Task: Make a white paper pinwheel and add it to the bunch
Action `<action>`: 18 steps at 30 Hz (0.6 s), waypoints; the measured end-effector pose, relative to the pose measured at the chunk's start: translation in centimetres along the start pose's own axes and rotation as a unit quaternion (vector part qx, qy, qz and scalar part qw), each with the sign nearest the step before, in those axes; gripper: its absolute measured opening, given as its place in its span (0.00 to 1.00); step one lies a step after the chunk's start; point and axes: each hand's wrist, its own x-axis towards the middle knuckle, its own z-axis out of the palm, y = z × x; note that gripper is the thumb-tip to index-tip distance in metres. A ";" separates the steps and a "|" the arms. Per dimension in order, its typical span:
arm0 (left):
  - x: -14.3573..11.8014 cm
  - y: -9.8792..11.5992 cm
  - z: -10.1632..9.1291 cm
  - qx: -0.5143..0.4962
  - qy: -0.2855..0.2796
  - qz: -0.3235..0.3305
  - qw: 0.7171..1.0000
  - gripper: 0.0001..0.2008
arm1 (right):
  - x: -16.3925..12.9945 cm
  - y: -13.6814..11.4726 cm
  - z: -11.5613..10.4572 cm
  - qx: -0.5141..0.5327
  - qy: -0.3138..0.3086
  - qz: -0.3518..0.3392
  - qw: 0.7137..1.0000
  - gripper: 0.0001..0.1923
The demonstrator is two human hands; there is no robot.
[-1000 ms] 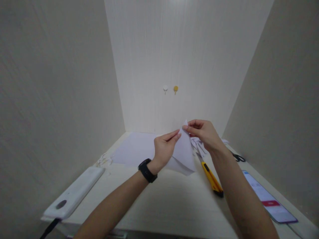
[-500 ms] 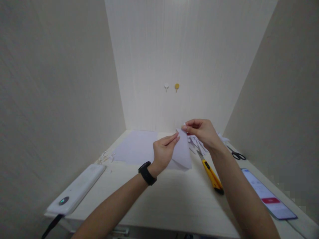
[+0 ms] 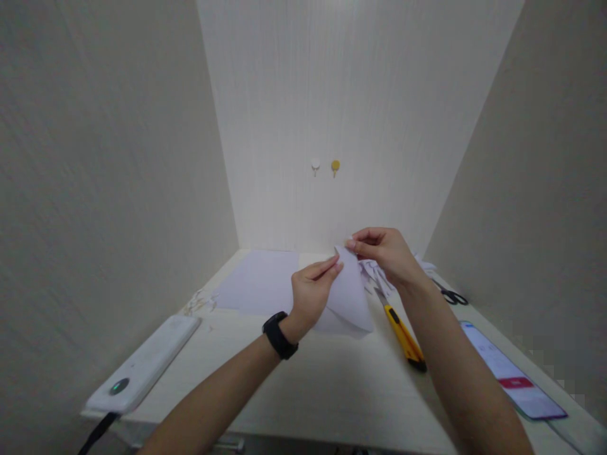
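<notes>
Above the desk [image 3: 332, 385], left hand [image 3: 310, 292] and right hand [image 3: 384, 253] pinching folded white paper [image 3: 348, 297], no writing legible

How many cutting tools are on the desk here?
2: a yellow utility knife beside the right forearm, and black-handled scissors farther right. The paper scraps may hide others.

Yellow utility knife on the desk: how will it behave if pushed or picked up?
The utility knife lies flat, long and slim, so it likely slides or pivots rather than rolls. Its body looks rigid, probably light. The blade end toward the paper scraps may be exposed, so grip mid-body.
</notes>
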 end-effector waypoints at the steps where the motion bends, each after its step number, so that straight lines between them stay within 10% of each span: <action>1: 0.0 0.1 0.0 -0.001 0.000 -0.007 1.000 0.09 | 0.0 0.1 0.0 0.001 -0.001 0.001 1.000 0.20; 18: -0.3 0.1 0.2 -0.009 -0.008 -0.024 1.000 0.09 | 0.3 0.2 0.2 -0.009 0.027 0.005 1.000 0.20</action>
